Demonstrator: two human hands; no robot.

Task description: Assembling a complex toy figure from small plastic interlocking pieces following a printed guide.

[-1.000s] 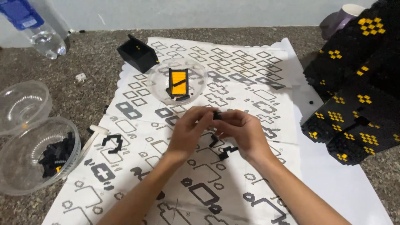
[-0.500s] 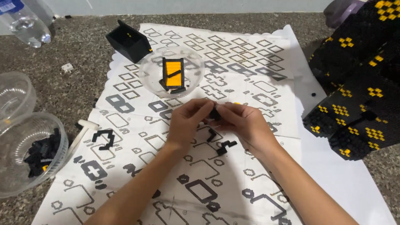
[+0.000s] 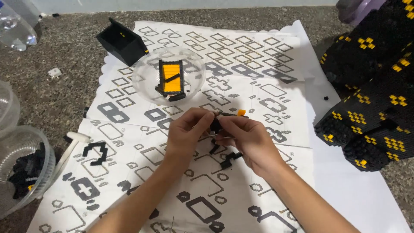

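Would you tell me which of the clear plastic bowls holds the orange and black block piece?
The clear bowl on the printed sheet, just beyond the hands; the bowl at the left edge holds mostly loose black bricks.

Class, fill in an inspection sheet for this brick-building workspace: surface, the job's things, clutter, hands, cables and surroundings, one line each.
Surface: speckled stone floor under a printed instruction sheet.
Job's things: small black brick piece with an orange brick at one end, pinched between both hands; clear dish holding an orange-and-black panel.
Clutter: black open box; loose black pieces on the sheet; clear tub of bricks; white tool.
Hands: left hand, right hand, both gripping the piece.
Cables: nothing seen.
Surroundings: large black-and-yellow brick model; plastic bottle.
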